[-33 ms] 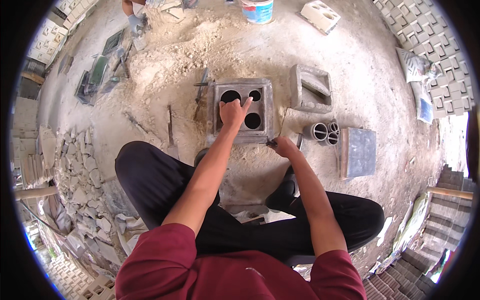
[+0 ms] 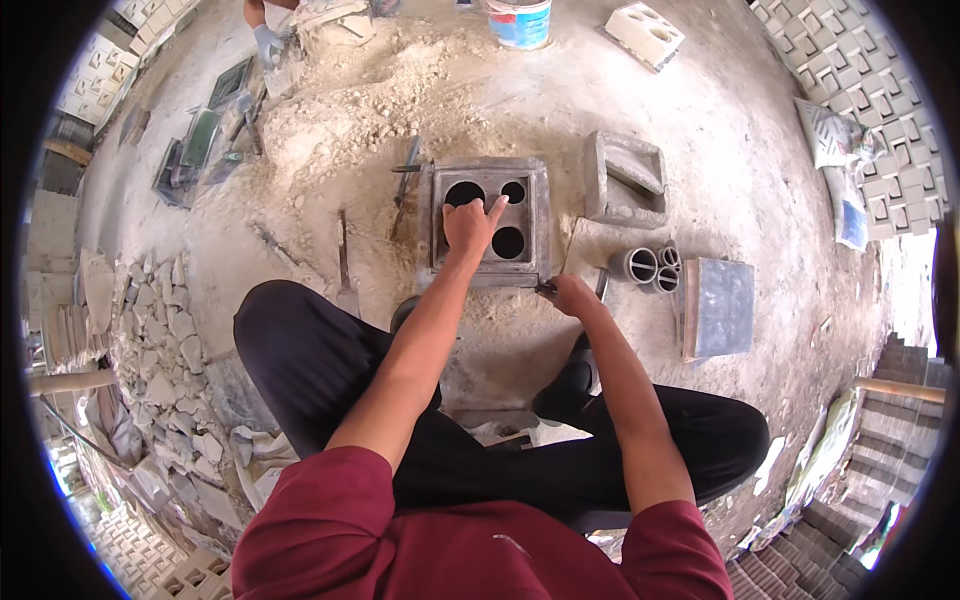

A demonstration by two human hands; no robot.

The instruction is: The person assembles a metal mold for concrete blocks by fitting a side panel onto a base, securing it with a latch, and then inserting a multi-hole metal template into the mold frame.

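Observation:
Before me on the ground sits a square grey frame, with an inner plate pierced by round dark holes of differing sizes. My left hand rests on the plate. Its fingertips reach the edge of the large upper-left hole, partly hidden there, while the thumb stretches toward the small upper-right hole. The plate's lower-left part lies behind that hand and wrist. At the frame's near right corner, my right hand is closed around a dark handle; what it belongs to cannot be made out.
Right of the frame are a rough grey block with a recess, several grey pipe pieces and a flat dark slab. Crumbly material lies beyond, near a bucket and another person's gloved hand. Broken stones lie left.
The view has shifted very slightly. Both hands keep their places on the frame and the handle.

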